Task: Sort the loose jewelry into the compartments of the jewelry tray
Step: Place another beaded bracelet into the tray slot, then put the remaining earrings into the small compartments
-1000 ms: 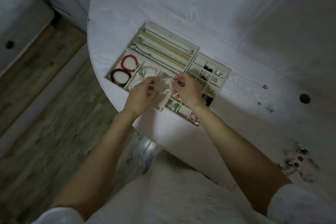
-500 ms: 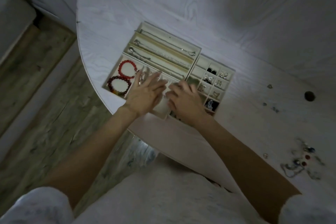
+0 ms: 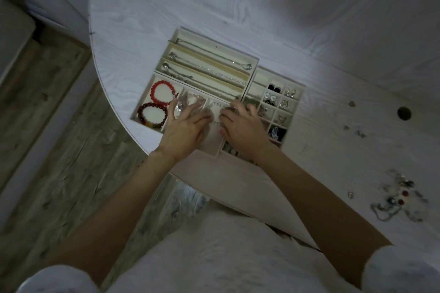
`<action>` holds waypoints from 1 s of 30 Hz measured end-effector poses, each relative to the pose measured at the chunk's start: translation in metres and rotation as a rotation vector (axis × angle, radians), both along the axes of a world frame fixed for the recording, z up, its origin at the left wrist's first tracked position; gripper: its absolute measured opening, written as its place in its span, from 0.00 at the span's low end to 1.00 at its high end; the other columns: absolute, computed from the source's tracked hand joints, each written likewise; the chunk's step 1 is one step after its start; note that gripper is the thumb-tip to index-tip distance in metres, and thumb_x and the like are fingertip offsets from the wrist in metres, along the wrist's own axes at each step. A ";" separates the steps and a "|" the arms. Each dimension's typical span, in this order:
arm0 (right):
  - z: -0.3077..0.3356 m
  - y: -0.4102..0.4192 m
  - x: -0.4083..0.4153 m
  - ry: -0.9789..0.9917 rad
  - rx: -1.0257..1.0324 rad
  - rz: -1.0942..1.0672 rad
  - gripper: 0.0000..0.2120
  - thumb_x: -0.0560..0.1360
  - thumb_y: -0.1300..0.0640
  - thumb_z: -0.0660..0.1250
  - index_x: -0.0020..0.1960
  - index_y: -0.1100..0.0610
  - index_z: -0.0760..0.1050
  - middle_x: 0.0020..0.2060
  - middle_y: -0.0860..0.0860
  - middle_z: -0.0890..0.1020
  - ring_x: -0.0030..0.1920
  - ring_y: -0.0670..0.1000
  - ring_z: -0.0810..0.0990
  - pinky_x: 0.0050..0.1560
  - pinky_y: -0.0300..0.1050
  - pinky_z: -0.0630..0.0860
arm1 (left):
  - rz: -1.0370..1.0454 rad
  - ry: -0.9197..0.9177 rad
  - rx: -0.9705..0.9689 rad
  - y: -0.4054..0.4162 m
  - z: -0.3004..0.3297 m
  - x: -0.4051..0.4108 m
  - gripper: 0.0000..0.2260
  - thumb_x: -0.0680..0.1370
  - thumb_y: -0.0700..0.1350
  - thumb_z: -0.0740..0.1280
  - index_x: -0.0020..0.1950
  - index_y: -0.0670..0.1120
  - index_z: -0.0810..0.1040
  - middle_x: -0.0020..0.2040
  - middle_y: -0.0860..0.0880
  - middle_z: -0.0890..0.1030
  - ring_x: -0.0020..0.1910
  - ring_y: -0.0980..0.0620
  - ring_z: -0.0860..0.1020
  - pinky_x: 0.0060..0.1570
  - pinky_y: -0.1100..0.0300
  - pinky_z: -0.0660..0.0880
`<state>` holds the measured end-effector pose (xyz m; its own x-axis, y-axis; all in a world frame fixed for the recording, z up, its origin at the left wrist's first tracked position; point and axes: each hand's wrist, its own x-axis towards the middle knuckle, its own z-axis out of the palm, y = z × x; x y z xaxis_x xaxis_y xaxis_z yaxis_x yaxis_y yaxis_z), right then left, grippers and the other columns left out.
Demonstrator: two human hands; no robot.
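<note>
The cream jewelry tray [image 3: 256, 59] lies on the white table near its front edge. Its long back slots hold silver chains [image 3: 209, 70]. A red bead bracelet [image 3: 163, 93] and a dark red bead bracelet [image 3: 152, 115] sit in the left compartment. Small square cells on the right hold earrings [image 3: 284, 103]. My left hand [image 3: 184, 129] lies flat, fingers straight, over the pale bracelets in the middle compartment. My right hand [image 3: 240, 129] rests beside it with fingers bent down on a small pale piece in the front middle compartment; what is under the fingers is blurred.
A heap of loose jewelry [image 3: 396, 201] with chains and coloured stones lies on the table at the right. A few tiny pieces [image 3: 357, 132] are scattered further back, near a round hole [image 3: 404, 113] in the tabletop. Wooden floor shows at the left.
A second ago both hands held a small pale piece up above the tray. They have come down onto the middle compartments, and the view has shifted slightly.
</note>
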<state>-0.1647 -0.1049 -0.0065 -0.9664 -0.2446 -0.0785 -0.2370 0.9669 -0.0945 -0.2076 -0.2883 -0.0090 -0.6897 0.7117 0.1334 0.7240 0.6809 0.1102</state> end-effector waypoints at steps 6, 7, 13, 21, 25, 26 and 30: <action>-0.006 -0.005 0.000 -0.017 -0.032 -0.067 0.23 0.78 0.47 0.49 0.52 0.58 0.80 0.51 0.50 0.81 0.61 0.58 0.71 0.54 0.51 0.60 | -0.011 -0.015 -0.012 -0.001 0.002 -0.002 0.17 0.78 0.48 0.54 0.50 0.48 0.83 0.55 0.53 0.82 0.63 0.47 0.75 0.67 0.39 0.50; -0.006 -0.004 -0.001 -0.009 -0.058 -0.072 0.23 0.78 0.47 0.50 0.52 0.57 0.80 0.52 0.49 0.81 0.61 0.58 0.72 0.53 0.50 0.60 | -0.011 -0.014 -0.005 0.000 0.002 -0.002 0.17 0.78 0.48 0.54 0.50 0.48 0.84 0.55 0.53 0.82 0.62 0.47 0.75 0.67 0.40 0.50; 0.011 0.020 0.014 0.090 -0.413 -0.158 0.18 0.78 0.52 0.55 0.56 0.57 0.80 0.56 0.51 0.81 0.57 0.57 0.73 0.55 0.48 0.64 | 0.065 -0.117 0.155 0.023 0.005 0.007 0.16 0.77 0.46 0.56 0.53 0.44 0.82 0.48 0.46 0.83 0.49 0.44 0.79 0.55 0.51 0.68; 0.035 0.133 0.110 0.117 -0.428 -0.623 0.08 0.76 0.63 0.66 0.52 0.56 0.80 0.42 0.51 0.82 0.44 0.52 0.78 0.44 0.39 0.68 | 0.076 -0.286 0.250 0.131 0.015 0.052 0.13 0.74 0.50 0.68 0.53 0.45 0.82 0.47 0.47 0.82 0.47 0.44 0.78 0.46 0.55 0.74; 0.020 0.208 0.115 0.136 -0.412 -0.754 0.08 0.76 0.61 0.66 0.53 0.57 0.80 0.45 0.54 0.81 0.46 0.54 0.78 0.47 0.40 0.67 | 0.102 -0.341 0.120 0.168 0.005 0.065 0.19 0.70 0.52 0.75 0.56 0.43 0.81 0.50 0.44 0.81 0.52 0.40 0.78 0.50 0.49 0.75; 0.014 0.224 0.110 0.145 -0.411 -0.780 0.08 0.75 0.62 0.66 0.54 0.59 0.80 0.46 0.55 0.81 0.46 0.56 0.78 0.48 0.41 0.68 | 0.114 -0.342 0.113 0.172 0.004 0.066 0.20 0.69 0.51 0.76 0.56 0.43 0.81 0.50 0.44 0.81 0.51 0.40 0.78 0.49 0.49 0.75; -0.003 0.271 0.079 0.160 -0.413 -0.787 0.12 0.74 0.63 0.66 0.57 0.62 0.77 0.51 0.59 0.79 0.50 0.58 0.77 0.51 0.46 0.71 | 0.161 -0.314 0.111 0.181 0.003 0.072 0.19 0.68 0.45 0.77 0.57 0.43 0.81 0.47 0.44 0.82 0.51 0.38 0.78 0.48 0.48 0.74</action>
